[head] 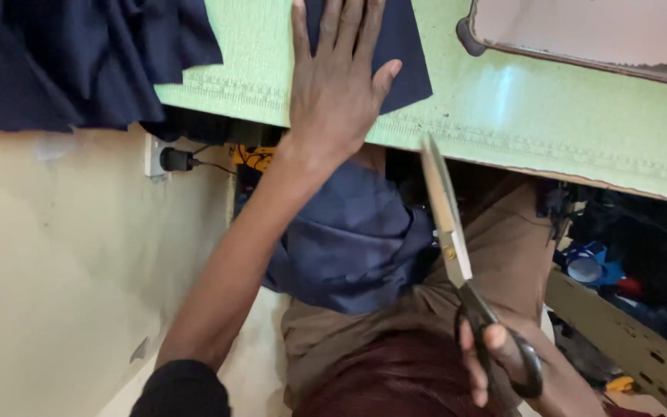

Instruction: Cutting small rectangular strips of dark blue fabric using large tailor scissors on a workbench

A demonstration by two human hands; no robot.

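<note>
My left hand lies flat, fingers spread, on a dark navy cloth spread over the green cutting mat on the table. Part of the same navy cloth hangs off the table's edge into my lap. Below the table edge, my right hand grips a pair of black-handled scissors. The blades are together and point up toward the mat's edge.
More navy fabric is heaped at the table's left end. A pale board lies at the top right. A wall socket with a black plug is on the cream wall. Clutter and a perforated metal rail are under the table at right.
</note>
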